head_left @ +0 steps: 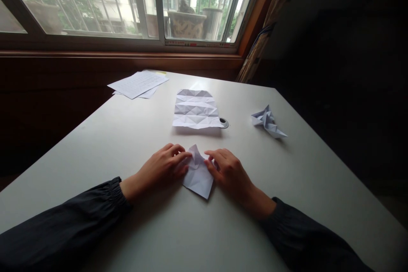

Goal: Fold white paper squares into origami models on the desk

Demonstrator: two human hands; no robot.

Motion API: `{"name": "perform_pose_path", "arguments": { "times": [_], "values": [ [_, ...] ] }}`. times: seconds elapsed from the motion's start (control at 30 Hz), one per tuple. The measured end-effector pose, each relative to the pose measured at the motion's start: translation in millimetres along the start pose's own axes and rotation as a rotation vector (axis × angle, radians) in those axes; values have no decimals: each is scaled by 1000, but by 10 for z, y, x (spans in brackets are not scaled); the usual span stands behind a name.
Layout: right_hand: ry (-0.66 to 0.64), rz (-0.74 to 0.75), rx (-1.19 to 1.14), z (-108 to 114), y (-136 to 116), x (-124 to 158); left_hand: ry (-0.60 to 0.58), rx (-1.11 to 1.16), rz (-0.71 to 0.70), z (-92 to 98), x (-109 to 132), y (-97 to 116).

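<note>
A small folded piece of white paper (198, 174) lies on the white table (127, 136) right in front of me. My left hand (162, 165) pinches its left edge with curled fingers. On the other side, my right hand (228, 170) presses and pinches the paper's right edge. Both forearms wear dark sleeves and rest on the table.
A creased, unfolded white sheet (196, 109) lies further back, with a small dark round object (223, 121) at its right corner. A finished folded paper figure (267, 121) sits to the right. Printed sheets (137, 83) lie near the window (127, 4). The table's right edge drops into shadow.
</note>
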State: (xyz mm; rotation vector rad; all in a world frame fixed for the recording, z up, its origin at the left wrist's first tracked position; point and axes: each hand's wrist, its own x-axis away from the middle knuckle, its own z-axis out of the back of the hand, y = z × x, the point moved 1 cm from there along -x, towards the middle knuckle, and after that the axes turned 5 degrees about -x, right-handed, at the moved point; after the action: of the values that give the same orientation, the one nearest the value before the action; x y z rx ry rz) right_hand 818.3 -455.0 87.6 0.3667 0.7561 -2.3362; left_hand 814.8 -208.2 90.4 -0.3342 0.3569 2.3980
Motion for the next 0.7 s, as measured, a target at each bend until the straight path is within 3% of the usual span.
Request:
{"name": "perform_pose_path", "arguments": {
  "times": [0.23,0.5,0.7],
  "values": [
    [16,-11,-7,20,-30,-6,-37,-23,-43,-18,-25,-37],
    [-109,85,76,3,-45,-23,-2,30,27,-16,-24,-53],
    [-136,34,142,16,-1,-47,-9,-51,-13,15,-43,-123]
  ]
}}
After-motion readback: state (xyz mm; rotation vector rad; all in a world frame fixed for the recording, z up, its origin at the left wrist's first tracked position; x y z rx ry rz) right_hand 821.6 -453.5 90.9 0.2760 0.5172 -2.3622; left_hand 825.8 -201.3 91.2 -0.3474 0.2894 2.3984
